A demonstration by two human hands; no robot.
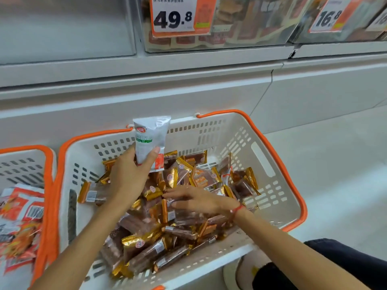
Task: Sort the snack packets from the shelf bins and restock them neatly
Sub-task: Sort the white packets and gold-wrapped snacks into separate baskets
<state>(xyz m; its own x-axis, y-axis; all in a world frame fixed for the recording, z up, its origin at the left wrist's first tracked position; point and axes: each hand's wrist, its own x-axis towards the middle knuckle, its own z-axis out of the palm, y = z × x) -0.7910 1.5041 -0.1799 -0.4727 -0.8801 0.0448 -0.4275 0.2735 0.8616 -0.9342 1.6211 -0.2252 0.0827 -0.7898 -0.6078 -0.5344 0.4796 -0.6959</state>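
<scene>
Head view: left hand [130,174] grips a white packet [151,141] above the basket [278,164]; right hand [194,198], fingers relaxed, rests on gold packets [142,241]. Best to set the stray aside.

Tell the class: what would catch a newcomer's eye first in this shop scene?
The white packet held upright in the left hand above the white basket stands out most. Below it lies a heap of gold-and-brown packets, with the right hand spread on them. A 49.8 price tag hangs above.
</scene>
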